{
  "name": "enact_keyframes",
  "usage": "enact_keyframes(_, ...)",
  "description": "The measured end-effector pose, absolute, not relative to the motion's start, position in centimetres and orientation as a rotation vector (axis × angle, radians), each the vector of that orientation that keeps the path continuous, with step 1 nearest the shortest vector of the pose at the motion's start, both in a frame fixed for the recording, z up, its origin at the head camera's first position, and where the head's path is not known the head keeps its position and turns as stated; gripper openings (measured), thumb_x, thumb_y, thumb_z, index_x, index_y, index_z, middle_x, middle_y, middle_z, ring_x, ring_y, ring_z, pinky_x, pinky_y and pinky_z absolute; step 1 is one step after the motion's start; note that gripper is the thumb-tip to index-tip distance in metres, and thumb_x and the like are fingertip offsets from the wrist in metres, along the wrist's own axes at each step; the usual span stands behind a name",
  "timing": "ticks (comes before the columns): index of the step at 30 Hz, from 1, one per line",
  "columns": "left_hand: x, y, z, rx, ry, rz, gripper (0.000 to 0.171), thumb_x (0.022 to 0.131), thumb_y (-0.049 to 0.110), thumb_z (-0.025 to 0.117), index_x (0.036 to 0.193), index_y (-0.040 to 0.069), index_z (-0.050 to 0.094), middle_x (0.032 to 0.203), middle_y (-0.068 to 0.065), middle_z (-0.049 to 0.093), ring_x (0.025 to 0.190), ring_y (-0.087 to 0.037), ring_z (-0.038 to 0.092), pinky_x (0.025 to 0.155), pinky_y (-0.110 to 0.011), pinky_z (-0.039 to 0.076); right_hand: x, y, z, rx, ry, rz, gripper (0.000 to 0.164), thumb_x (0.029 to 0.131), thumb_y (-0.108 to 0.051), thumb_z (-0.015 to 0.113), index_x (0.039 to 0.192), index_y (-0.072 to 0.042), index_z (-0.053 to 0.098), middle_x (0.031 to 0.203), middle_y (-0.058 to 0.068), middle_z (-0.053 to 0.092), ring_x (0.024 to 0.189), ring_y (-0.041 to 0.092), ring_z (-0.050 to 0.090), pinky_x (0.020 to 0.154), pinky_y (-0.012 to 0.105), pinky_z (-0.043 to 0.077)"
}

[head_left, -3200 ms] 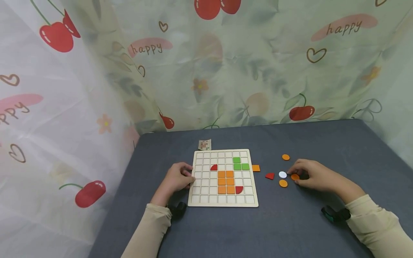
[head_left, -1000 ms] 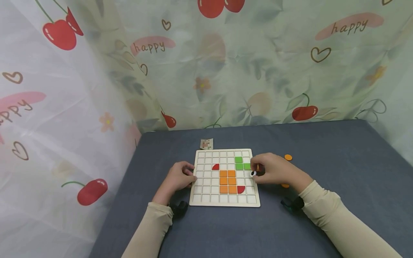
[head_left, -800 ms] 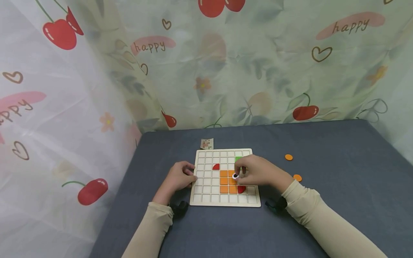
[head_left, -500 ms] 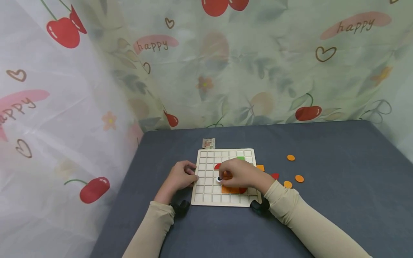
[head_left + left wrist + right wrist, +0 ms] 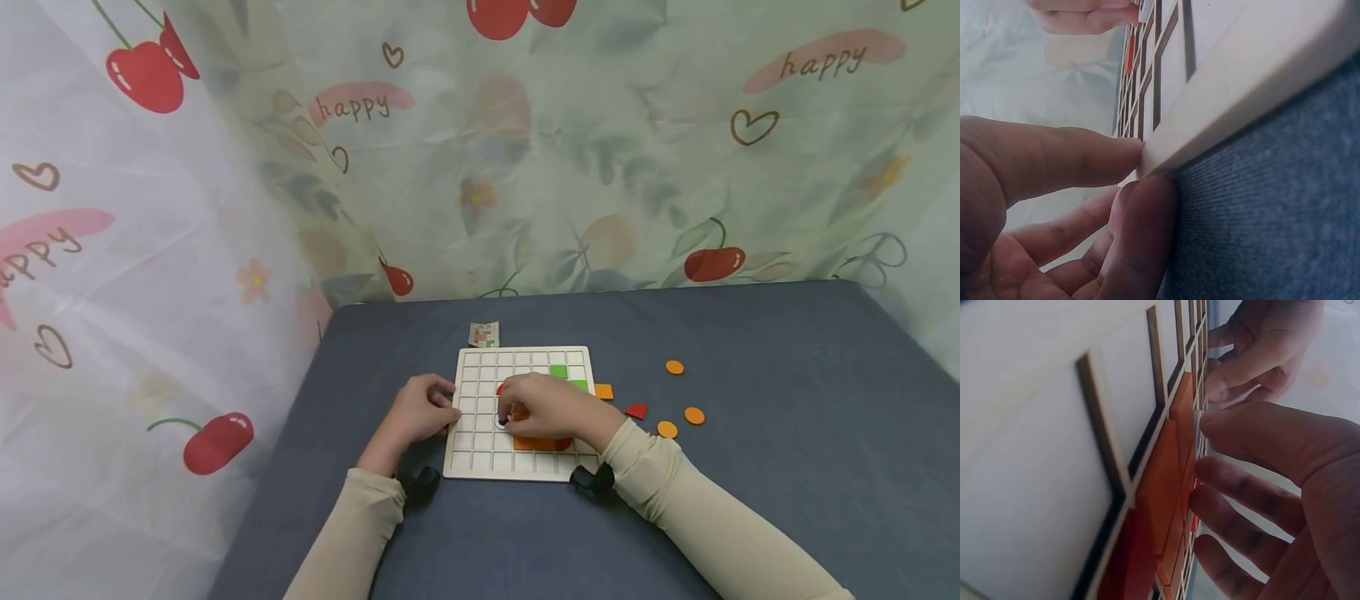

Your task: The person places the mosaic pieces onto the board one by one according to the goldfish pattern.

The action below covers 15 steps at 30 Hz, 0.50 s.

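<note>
A wooden grid board (image 5: 467,467) lies on the table. My left hand (image 5: 416,408) pinches its left edge; in the left wrist view the thumb (image 5: 1104,153) is at the top of the rim and a finger (image 5: 1147,231) below. My right hand (image 5: 547,404) reaches over the board, pinching a small white disc (image 5: 499,424) with a black spot, just left of the orange squares (image 5: 534,444). Seen from the right wrist, the thumb (image 5: 1241,431) is right at the disc, low against the grid. The hand partly hides the orange squares, a red quarter-circle (image 5: 564,445) and green squares (image 5: 558,371).
Loose pieces lie right of the board: orange discs (image 5: 694,416), a red piece (image 5: 636,411) and an orange square (image 5: 603,391) beside the rim. A small patterned card (image 5: 483,334) sits behind the board. A printed cloth hangs behind the dark table (image 5: 750,333).
My right hand has left the loose pieces and moved left across the board with the white disc, ending low beside the orange squares. My left hand has stayed at the board's edge.
</note>
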State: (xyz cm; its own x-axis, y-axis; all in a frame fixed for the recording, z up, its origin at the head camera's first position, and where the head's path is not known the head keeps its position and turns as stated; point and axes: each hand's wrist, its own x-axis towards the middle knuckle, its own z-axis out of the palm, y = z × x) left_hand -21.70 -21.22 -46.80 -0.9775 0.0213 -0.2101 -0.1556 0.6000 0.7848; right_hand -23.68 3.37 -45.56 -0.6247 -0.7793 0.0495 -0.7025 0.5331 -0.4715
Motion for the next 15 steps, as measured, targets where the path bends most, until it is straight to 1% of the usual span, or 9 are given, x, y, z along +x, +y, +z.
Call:
enact_keyframes(3,-21.7,-21.3,-46.8,-0.11,2.63,1.319,0.037,0.09,0.005,0.079,0.125,0.003,0.07,0.095,-0.014,0.07,0.069,-0.021,0.067,0.06,-0.033,0.061,-23.6,3.3,-45.3,-1.264,2.592,-0.681,0.007,0.097,-0.018,0.076,0.101,-0.017,0.083,0.104,-0.003,0.072,0.085,0.016,0.065,0.078,0.027,0.055)
enact_keyframes(7,-21.7,-21.4,-46.9,-0.108,2.631,1.316,0.037,0.09,0.005,0.079,0.125,0.003,0.069,0.095,-0.014,0.07,0.069,-0.021,0.068,0.06,-0.033,0.061,-23.5,4.2,-44.6,-1.255,2.609,-0.697,0.01,0.098,-0.017,0.075,0.104,-0.015,0.082,0.107,-0.003,0.071,0.089,0.015,0.065,0.082,0.03,0.057)
enact_keyframes(10,-21.7,-21.3,-46.9,-0.109,2.63,1.316,0.037,0.09,0.005,0.079,0.126,0.002,0.069,0.095,-0.014,0.07,0.069,-0.021,0.067,0.059,-0.033,0.061,-23.9,5.7,-44.1,-1.233,2.627,-0.737,0.012,0.099,-0.016,0.073,0.107,-0.014,0.081,0.108,-0.002,0.071,0.092,0.014,0.066,0.085,0.034,0.059)
enact_keyframes(13,-21.8,-21.3,-46.8,-0.118,2.633,1.314,0.037,0.09,0.005,0.079,0.125,0.003,0.069,0.095,-0.014,0.07,0.069,-0.021,0.067,0.059,-0.032,0.061,-24.6,7.6,-43.9,-1.188,2.642,-0.773,0.012,0.099,-0.015,0.073,0.108,-0.011,0.08,0.108,-0.001,0.071,0.091,0.014,0.067,0.085,0.038,0.061)
enact_keyframes(15,-21.8,-21.3,-46.8,-0.134,2.631,1.312,0.037,0.09,0.006,0.079,0.125,0.004,0.07,0.095,-0.013,0.07,0.069,-0.021,0.067,0.059,-0.031,0.061,-25.0,9.1,-43.9,-1.132,2.666,-0.786,0.013,0.098,-0.014,0.074,0.109,-0.011,0.08,0.109,-0.001,0.072,0.091,0.013,0.067,0.085,0.039,0.062)
